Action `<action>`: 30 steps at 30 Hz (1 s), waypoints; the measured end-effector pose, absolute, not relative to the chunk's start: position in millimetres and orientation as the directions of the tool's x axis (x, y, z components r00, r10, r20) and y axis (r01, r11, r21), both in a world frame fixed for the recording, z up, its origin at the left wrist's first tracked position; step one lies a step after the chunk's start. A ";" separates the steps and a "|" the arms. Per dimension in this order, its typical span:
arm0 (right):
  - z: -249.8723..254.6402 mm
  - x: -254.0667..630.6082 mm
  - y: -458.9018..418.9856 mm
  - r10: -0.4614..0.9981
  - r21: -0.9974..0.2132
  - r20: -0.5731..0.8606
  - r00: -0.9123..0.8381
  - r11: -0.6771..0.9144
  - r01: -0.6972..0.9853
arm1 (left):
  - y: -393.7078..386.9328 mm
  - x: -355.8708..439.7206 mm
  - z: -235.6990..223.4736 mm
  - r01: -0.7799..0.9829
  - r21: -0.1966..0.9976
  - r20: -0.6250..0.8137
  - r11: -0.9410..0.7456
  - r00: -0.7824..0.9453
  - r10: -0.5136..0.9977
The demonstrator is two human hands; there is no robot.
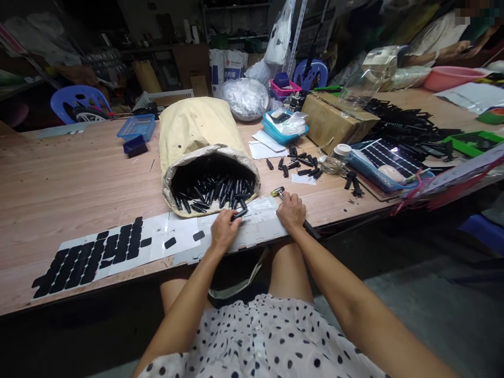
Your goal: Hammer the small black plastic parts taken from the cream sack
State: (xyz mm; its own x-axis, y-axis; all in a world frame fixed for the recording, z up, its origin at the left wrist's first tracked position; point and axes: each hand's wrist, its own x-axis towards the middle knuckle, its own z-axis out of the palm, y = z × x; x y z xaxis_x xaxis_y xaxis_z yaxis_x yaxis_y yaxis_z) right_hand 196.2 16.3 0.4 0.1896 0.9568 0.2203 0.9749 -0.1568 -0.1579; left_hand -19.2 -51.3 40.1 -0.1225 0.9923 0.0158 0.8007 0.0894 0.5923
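My left hand (224, 230) pinches a small black plastic part (240, 212) just before the mouth of a big tan sack (197, 123). The sack lies on its side, and many slim black pieces (224, 190) fill its opening. To the right, my right hand (291, 211) is wrapped round a small hammer (311, 229). Its yellowish head (277, 192) points away from me, and the dark handle sticks out behind my fist. Beneath both hands lies a pale, tape-covered board (258, 226) along the table edge.
Black rounded stickers (79, 262) cover a white sheet at the left. Loose black pieces (303, 163) lie right of the sack, near a cardboard box (338, 118) and a turquoise basket (283, 131). A blue basket (137, 127) stands at left. Another person's arm (444, 52) shows at far right.
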 end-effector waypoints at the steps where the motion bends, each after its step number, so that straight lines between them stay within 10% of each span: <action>1: 0.8 196.2 16.1 0.957 -0.157 0.218 0.190 -0.158 0.975 | -50.8 -5.4 35.4 0.798 0.599 0.003 0.062 -0.079 0.997; 30: 4.1 191.3 -61.1 0.952 -0.638 0.291 -0.099 0.270 0.721 | -36.6 19.4 10.3 0.819 0.573 -0.022 0.033 -0.025 0.999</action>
